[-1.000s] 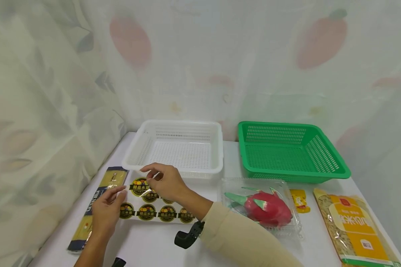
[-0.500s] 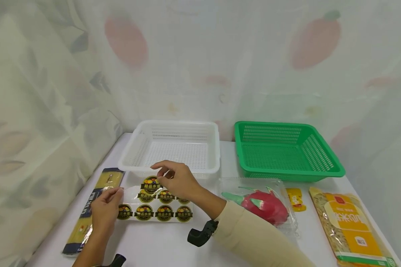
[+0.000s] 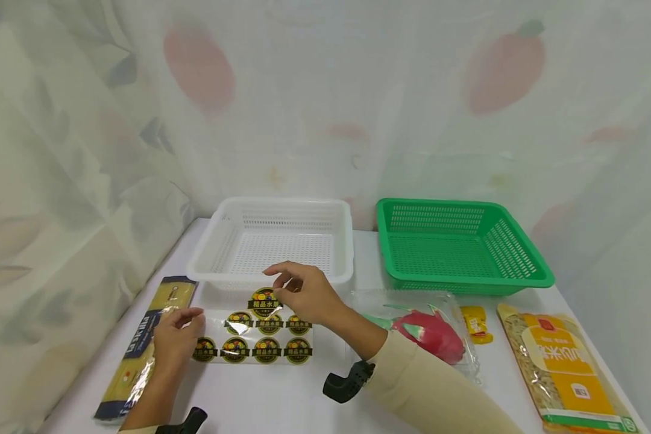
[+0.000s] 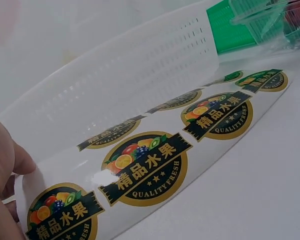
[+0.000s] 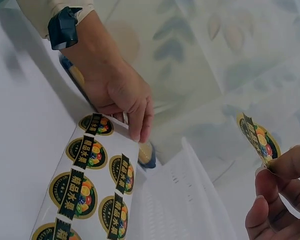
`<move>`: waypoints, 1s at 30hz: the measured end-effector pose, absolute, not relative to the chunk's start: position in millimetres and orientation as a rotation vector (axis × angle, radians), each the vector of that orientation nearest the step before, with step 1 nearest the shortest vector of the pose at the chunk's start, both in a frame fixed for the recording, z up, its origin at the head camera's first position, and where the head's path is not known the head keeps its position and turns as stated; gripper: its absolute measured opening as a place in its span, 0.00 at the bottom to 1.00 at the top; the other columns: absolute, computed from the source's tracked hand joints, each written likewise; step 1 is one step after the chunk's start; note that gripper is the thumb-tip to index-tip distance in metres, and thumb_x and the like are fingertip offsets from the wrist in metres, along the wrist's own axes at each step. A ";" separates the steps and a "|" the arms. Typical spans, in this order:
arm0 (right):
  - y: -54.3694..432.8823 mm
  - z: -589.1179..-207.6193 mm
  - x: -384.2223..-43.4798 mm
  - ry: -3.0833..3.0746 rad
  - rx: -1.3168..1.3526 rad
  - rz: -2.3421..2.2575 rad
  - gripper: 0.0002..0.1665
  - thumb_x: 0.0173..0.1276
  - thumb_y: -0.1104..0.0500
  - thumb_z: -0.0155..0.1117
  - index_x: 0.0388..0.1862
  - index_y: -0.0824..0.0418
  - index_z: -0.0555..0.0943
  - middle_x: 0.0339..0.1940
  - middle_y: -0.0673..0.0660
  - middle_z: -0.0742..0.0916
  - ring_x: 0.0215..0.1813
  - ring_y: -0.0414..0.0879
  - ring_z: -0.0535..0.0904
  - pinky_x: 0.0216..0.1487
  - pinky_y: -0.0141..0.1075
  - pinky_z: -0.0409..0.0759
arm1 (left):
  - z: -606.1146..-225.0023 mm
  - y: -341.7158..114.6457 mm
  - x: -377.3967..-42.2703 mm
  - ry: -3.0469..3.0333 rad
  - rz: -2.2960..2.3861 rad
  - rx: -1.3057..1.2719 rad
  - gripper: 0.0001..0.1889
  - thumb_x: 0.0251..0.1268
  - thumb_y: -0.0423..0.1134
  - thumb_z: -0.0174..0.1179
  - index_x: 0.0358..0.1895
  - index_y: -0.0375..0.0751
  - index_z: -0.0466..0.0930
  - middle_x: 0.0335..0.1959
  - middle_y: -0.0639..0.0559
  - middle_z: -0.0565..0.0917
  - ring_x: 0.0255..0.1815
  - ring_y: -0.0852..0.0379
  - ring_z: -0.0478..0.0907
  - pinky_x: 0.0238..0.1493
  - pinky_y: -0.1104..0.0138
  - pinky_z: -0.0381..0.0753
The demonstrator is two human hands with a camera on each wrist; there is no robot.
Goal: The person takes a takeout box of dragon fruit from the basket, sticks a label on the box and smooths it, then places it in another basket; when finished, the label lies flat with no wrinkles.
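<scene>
In the head view my left hand (image 3: 176, 337) pinches the left end of a white sheet (image 3: 215, 322) of round black-and-gold fruit stickers. Two rows of stickers are on it, with a bare spot at the upper left. The left wrist view shows this end of the sheet (image 4: 112, 220) lifted and bent. One loose sticker (image 3: 261, 303) is pinched between thumb and index finger of my right hand (image 3: 309, 295), above the sheet's far edge. Seen from the right wrist, that sticker (image 5: 260, 139) is slightly curled and apart from the sheet.
A white basket (image 3: 271, 278) stands behind the sheet, a green basket (image 3: 466, 282) to its right. A clear plastic box (image 3: 471, 364) holds a dragon fruit (image 3: 436, 334). Nearby lie a small yellow packet (image 3: 476, 325), a grain bag (image 3: 569, 367) and a blue-and-gold pack (image 3: 146, 331).
My right hand has moved right with the pinched sticker, away from the sheet's upper left corner. My left hand keeps its hold on the sheet, which has settled flatter. The head view has shifted slightly.
</scene>
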State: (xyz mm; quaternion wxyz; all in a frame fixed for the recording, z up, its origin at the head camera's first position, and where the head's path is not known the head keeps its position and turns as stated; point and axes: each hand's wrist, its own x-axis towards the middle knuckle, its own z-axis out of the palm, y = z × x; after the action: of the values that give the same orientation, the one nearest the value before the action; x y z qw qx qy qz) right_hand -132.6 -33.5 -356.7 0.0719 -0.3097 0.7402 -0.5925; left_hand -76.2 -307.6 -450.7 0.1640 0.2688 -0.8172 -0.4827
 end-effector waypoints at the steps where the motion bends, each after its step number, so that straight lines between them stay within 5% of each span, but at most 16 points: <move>1: -32.1 -357.0 -132.8 2.229 -0.931 -1.776 0.19 0.67 0.65 0.62 0.54 0.51 0.82 0.33 0.46 0.83 0.27 0.44 0.79 0.25 0.32 0.74 | -451.2 -307.7 -76.6 -2.343 -1.368 0.766 0.11 0.64 0.33 0.59 0.47 0.33 0.82 0.47 0.35 0.82 0.44 0.50 0.76 0.30 0.75 0.72; 6: -25.2 -356.4 -133.8 2.242 -0.938 -1.758 0.20 0.66 0.66 0.63 0.54 0.50 0.82 0.34 0.48 0.83 0.28 0.47 0.80 0.27 0.32 0.75 | -453.4 -308.8 -79.1 -2.390 -1.339 0.816 0.12 0.63 0.33 0.58 0.48 0.34 0.81 0.44 0.36 0.82 0.39 0.46 0.78 0.26 0.71 0.73; 13: -14.4 -322.4 -115.4 2.261 -0.939 -1.740 0.19 0.65 0.73 0.60 0.55 0.64 0.80 0.35 0.62 0.84 0.26 0.39 0.77 0.30 0.30 0.73 | -456.3 -310.7 -80.8 -2.444 -1.327 0.824 0.12 0.61 0.32 0.59 0.47 0.33 0.82 0.42 0.35 0.82 0.40 0.43 0.77 0.28 0.67 0.72; 22: -6.6 -318.4 -111.4 2.267 -0.974 -1.743 0.19 0.65 0.74 0.59 0.54 0.66 0.80 0.34 0.62 0.83 0.26 0.39 0.76 0.31 0.30 0.74 | -453.3 -312.4 -80.4 -2.546 -1.232 0.768 0.14 0.60 0.33 0.61 0.48 0.32 0.81 0.41 0.35 0.80 0.40 0.42 0.76 0.28 0.63 0.73; 30: 0.2 -318.1 -110.9 2.270 -0.971 -1.742 0.18 0.65 0.73 0.60 0.54 0.66 0.80 0.34 0.62 0.83 0.28 0.46 0.78 0.32 0.32 0.75 | -427.8 -303.3 -72.9 -2.626 -1.186 0.661 0.18 0.62 0.39 0.63 0.53 0.34 0.80 0.53 0.31 0.74 0.53 0.37 0.69 0.42 0.49 0.72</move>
State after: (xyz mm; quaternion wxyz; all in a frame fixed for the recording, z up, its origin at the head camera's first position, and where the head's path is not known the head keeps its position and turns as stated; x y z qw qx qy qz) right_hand -110.9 0.2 -318.1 0.0601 -0.3209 0.7498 -0.5755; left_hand -72.9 -303.3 -427.8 0.0927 0.2225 -0.8844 -0.3996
